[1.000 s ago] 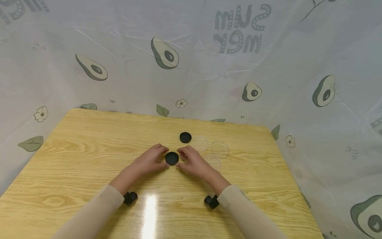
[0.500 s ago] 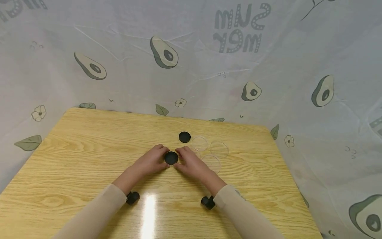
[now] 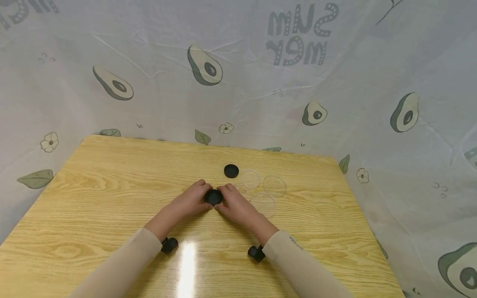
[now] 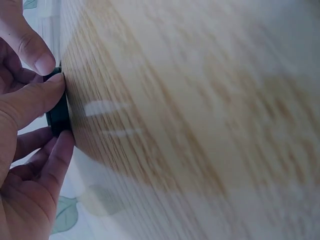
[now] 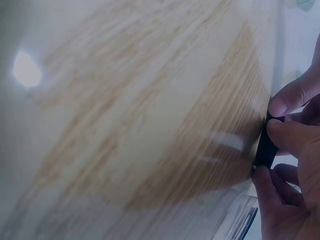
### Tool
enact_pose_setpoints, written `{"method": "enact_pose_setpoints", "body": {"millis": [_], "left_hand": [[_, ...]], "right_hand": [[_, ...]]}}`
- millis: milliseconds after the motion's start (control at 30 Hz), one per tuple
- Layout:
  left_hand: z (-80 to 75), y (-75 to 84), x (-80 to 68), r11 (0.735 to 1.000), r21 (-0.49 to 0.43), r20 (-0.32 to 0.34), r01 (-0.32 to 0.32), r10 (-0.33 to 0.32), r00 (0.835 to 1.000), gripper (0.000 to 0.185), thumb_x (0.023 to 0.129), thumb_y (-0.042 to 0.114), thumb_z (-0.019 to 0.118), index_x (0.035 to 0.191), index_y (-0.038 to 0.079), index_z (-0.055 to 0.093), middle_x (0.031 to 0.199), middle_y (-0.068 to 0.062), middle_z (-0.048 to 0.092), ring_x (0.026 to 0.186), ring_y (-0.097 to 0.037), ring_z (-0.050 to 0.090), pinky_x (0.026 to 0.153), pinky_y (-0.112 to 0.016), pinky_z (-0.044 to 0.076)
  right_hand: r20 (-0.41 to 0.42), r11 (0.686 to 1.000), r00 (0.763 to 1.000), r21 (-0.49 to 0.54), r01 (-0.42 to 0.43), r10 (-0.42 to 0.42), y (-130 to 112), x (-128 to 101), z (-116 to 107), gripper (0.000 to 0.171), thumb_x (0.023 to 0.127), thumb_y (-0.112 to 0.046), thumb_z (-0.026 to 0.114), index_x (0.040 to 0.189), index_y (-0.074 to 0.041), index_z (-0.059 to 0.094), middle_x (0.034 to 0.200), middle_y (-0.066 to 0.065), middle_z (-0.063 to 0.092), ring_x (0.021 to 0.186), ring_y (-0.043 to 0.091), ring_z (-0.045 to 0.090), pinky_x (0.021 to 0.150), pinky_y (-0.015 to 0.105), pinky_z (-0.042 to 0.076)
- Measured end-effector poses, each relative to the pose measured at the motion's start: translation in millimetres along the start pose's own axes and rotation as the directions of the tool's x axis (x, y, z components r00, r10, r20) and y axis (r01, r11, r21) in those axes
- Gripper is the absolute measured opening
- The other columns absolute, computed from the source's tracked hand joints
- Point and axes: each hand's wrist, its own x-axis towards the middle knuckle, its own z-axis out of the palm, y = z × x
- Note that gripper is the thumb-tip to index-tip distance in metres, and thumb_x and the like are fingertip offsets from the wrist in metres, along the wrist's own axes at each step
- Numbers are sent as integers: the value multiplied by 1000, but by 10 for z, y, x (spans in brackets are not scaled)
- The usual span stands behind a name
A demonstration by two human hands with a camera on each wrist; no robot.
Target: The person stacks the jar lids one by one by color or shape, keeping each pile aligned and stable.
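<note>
A shallow black round lid (image 3: 214,198) lies flat on the wooden table, its raised rim and hollow inside facing up. From the left my left hand (image 3: 191,199) grips its edge, thumb at the near side and fingers at the far side. My right hand (image 3: 235,203) holds the opposite edge the same way, so the fingertips of both hands nearly meet. Seen side-on in the left wrist view, the black lid (image 4: 59,107) stands between thumb and fingers close to the tabletop. The right wrist view shows the lid's dark side wall (image 5: 266,145) between the fingertips too.
A second black round lid (image 3: 231,171) lies farther back. Several clear round discs are grouped to the right, among them a back disc (image 3: 274,186) and a near disc (image 3: 263,205) beside my right hand. A printed curtain (image 3: 246,111) hangs behind the wooden table (image 3: 112,182).
Both hands have drawn inward onto the black lid; the right hand's fingers, apart from its edge earlier, now touch it. The lid stays almost in place.
</note>
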Motion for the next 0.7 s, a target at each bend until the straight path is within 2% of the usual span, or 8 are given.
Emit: {"method": "enact_pose_setpoints", "body": {"millis": [700], "left_hand": [[30, 21, -21, 998, -43, 7, 43, -43, 999, 45, 82, 17, 78, 119, -1, 60, 101, -13, 56, 84, -17, 51, 77, -33, 47]], "right_hand": [[-11, 998, 1000, -54, 21, -22, -26, -2, 15, 48, 95, -27, 62, 137, -6, 49, 126, 9, 50, 115, 19, 53, 99, 33, 48]]}}
